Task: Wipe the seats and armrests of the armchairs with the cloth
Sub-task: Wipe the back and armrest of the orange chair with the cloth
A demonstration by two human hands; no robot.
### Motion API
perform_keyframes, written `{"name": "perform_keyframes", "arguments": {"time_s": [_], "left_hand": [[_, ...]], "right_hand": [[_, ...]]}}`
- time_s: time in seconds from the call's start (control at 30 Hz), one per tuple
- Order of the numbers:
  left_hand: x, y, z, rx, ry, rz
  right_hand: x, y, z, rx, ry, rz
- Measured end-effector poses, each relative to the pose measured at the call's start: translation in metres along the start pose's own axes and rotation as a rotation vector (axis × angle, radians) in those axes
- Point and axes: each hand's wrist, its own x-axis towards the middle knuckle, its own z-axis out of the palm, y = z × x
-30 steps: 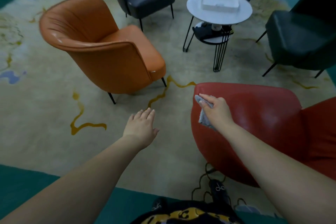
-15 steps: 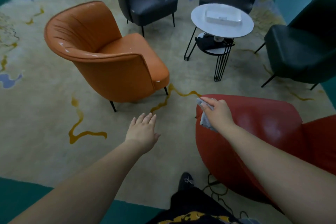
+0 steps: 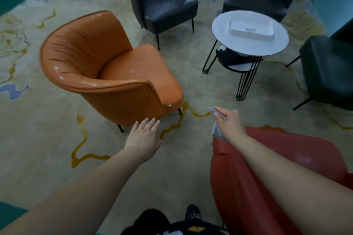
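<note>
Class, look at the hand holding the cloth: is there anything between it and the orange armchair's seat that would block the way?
Nothing visible blocks it. The right hand grips the grey cloth above the edge of the red armchair; only bare carpet lies between it and the orange armchair. The left hand hovers open, off to the side.

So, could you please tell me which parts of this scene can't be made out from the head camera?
- Red armchair: seat hidden by the right forearm and cut by the right edge.
- Grey cloth: mostly covered by the right hand holding it.
- Dark armchair at right: cut off by the frame edge.
- Lower table shelf: contents shadowed under the white round table.
- White tray: small item inside too blurred.
</note>
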Motion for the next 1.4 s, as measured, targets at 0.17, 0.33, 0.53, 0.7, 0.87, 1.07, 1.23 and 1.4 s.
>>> {"name": "perform_keyframes", "arguments": {"time_s": [0.17, 0.33, 0.53, 0.7, 0.87, 1.07, 1.23, 1.4], "left_hand": [[0.055, -0.024, -0.014, 0.023, 0.02, -0.01], [0.141, -0.063, -0.035, 0.033, 0.054, -0.003], [0.235, -0.109, -0.072, 0.089, 0.051, 0.014], [0.288, -0.124, -0.089, 0.097, -0.002, 0.014], [0.332, -0.13, -0.098, 0.032, -0.013, -0.078], [0.392, -0.146, -0.106, 0.009, 0.008, -0.311], [0.42, -0.152, -0.113, -0.066, -0.033, -0.57], [0.417, -0.157, -0.116, -0.156, -0.02, -0.757]], "right_hand": [[0.063, -0.027, 0.018, -0.017, 0.006, -0.016], [0.141, -0.064, 0.038, -0.007, 0.004, -0.036], [0.218, -0.109, 0.043, -0.039, 0.024, -0.043], [0.265, -0.127, 0.041, -0.039, 0.036, -0.017], [0.332, -0.143, 0.041, -0.084, -0.01, -0.056], [0.446, -0.178, 0.059, -0.121, -0.17, -0.192], [0.538, -0.207, 0.077, -0.193, -0.358, -0.329], [0.586, -0.239, 0.119, -0.218, -0.524, -0.469]]}}
